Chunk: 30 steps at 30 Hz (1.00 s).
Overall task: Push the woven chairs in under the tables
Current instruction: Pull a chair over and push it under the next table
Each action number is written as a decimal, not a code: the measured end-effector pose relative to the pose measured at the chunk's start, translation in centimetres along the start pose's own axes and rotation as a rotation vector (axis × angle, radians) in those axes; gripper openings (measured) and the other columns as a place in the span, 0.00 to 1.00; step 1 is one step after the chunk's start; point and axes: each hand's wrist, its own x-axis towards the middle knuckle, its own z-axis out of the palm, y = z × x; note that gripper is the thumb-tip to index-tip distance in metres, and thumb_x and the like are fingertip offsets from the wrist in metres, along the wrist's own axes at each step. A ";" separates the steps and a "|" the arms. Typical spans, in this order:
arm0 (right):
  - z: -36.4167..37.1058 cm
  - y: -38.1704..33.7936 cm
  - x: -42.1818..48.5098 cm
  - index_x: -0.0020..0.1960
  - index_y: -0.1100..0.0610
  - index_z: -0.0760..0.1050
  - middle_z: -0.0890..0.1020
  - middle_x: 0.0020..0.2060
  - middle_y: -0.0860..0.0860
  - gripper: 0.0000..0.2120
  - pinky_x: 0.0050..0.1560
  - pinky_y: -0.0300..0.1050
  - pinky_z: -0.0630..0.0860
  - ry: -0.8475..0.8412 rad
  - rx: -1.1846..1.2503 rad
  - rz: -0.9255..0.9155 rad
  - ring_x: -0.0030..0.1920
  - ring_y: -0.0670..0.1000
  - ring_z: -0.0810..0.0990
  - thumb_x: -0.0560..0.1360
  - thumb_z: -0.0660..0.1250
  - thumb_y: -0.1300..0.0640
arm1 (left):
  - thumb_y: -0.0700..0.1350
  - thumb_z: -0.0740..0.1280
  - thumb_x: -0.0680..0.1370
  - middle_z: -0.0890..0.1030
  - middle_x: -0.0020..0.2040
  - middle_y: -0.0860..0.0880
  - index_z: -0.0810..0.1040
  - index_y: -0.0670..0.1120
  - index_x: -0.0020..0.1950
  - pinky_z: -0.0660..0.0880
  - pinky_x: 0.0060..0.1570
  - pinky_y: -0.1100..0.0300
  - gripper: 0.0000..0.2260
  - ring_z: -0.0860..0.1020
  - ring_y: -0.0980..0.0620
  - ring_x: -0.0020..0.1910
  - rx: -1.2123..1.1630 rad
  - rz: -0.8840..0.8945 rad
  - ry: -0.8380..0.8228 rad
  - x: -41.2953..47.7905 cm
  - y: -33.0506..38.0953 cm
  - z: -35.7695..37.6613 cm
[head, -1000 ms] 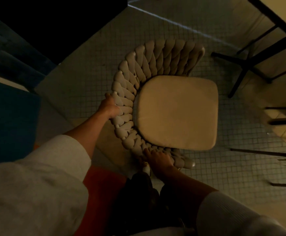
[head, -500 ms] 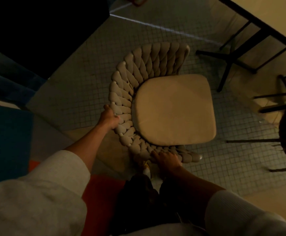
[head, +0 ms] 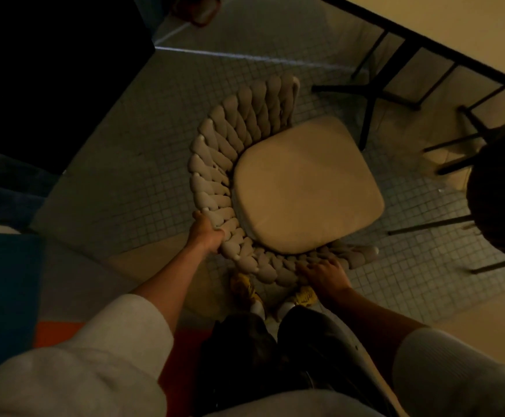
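Woven chair: back of thick braided cord, matt, soft-looking, beige. Seat cushion: smooth matt upholstery, cream. Table: smooth pale top, thin black matt frame, probably metal. Floor: small square tiles, pale, dull finish. Sleeves: light knit cloth.

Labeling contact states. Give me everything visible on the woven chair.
The woven chair has a curved back of thick, pale, braided rope-like strands wrapping a rounded-square beige seat cushion. It stands upright on the tiled floor, seat front turned toward the table at upper right, not yet under it. Legs are hidden. The left hand grips the back's outer rim; the right hand rests on the braid near its end.
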 end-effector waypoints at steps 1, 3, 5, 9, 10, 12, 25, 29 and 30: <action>0.3 1.0 -0.3 0.80 0.46 0.62 0.76 0.72 0.49 0.23 0.77 0.55 0.58 0.000 0.000 0.012 0.73 0.56 0.72 0.85 0.56 0.52 | 0.38 0.70 0.77 0.72 0.71 0.41 0.61 0.47 0.70 0.84 0.40 0.42 0.26 0.76 0.37 0.64 -0.001 -0.003 -0.005 -0.4 0.3 0.9; 0.7 2.8 -1.0 0.80 0.45 0.61 0.74 0.74 0.49 0.25 0.77 0.56 0.57 0.002 0.000 0.027 0.75 0.56 0.70 0.84 0.57 0.54 | 0.37 0.70 0.77 0.70 0.72 0.41 0.59 0.47 0.72 0.83 0.38 0.43 0.29 0.75 0.36 0.67 -0.032 -0.039 -0.022 -1.1 0.6 2.7; 1.0 4.5 -1.5 0.80 0.45 0.62 0.74 0.74 0.49 0.25 0.76 0.56 0.56 0.003 0.017 0.026 0.75 0.56 0.69 0.84 0.58 0.55 | 0.35 0.70 0.77 0.68 0.74 0.40 0.58 0.48 0.73 0.83 0.41 0.39 0.31 0.73 0.35 0.68 -0.080 -0.093 -0.034 -1.7 0.9 4.2; 2.5 7.8 -2.7 0.78 0.46 0.68 0.78 0.70 0.49 0.25 0.74 0.55 0.59 0.054 0.034 0.016 0.72 0.57 0.73 0.81 0.63 0.55 | 0.32 0.69 0.77 0.67 0.74 0.40 0.56 0.46 0.74 0.82 0.36 0.46 0.32 0.73 0.35 0.68 -0.115 -0.141 -0.043 -3.1 1.2 7.5; 2.9 8.6 -3.1 0.76 0.46 0.71 0.80 0.68 0.49 0.24 0.74 0.55 0.60 0.071 0.038 0.021 0.70 0.57 0.75 0.80 0.64 0.55 | 0.32 0.69 0.77 0.67 0.74 0.40 0.56 0.46 0.74 0.81 0.33 0.49 0.32 0.73 0.35 0.67 -0.113 -0.146 -0.043 -3.2 1.1 8.4; 3.5 9.8 -3.5 0.68 0.46 0.79 0.85 0.58 0.48 0.21 0.69 0.55 0.65 0.112 0.018 0.028 0.62 0.57 0.81 0.75 0.70 0.56 | 0.31 0.68 0.76 0.66 0.75 0.40 0.55 0.47 0.75 0.81 0.30 0.52 0.34 0.73 0.35 0.67 -0.115 -0.158 -0.043 -3.2 0.7 9.8; 4.8 21.2 -5.4 0.53 0.46 0.86 0.88 0.48 0.47 0.27 0.60 0.62 0.74 0.200 -0.068 0.099 0.51 0.60 0.85 0.56 0.87 0.57 | 0.30 0.69 0.78 0.69 0.74 0.42 0.56 0.45 0.80 0.84 0.34 0.55 0.35 0.76 0.40 0.66 -0.289 -0.189 -0.240 -5.5 2.6 18.9; 3.3 23.6 -6.4 0.74 0.40 0.71 0.71 0.75 0.42 0.22 0.76 0.58 0.56 0.106 -0.132 0.208 0.78 0.54 0.65 0.80 0.66 0.47 | 0.29 0.67 0.78 0.69 0.75 0.41 0.57 0.44 0.81 0.84 0.35 0.53 0.34 0.77 0.40 0.66 -0.314 -0.169 -0.271 -6.5 3.7 21.6; 3.1 24.1 -6.5 0.75 0.40 0.69 0.69 0.77 0.41 0.22 0.77 0.58 0.55 0.080 -0.148 0.221 0.79 0.53 0.62 0.82 0.64 0.46 | 0.29 0.66 0.79 0.69 0.75 0.41 0.56 0.43 0.81 0.84 0.36 0.53 0.34 0.77 0.39 0.65 -0.316 -0.167 -0.275 -6.9 4.0 22.2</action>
